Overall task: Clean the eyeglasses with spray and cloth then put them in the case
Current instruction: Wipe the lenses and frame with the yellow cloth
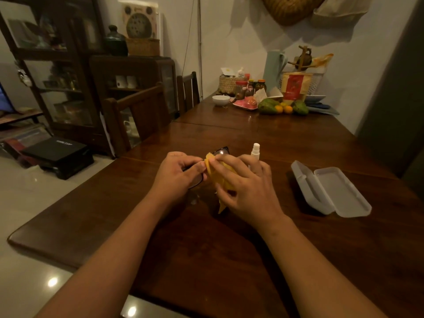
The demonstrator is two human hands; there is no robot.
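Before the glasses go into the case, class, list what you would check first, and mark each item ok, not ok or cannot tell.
1. Case open, nothing inside: ok. The case lies open to the right of the hands.
2. Glasses held firmly: ok. The left hand grips the glasses.
3. Cloth on the glasses: ok. The right hand pinches the cloth against them.
4. Lenses wiped clean: cannot tell. Hands and cloth hide most of them.
5. Side arms of the glasses folded: cannot tell.
6. Spray bottle upright: ok. The spray bottle stands behind the right hand.
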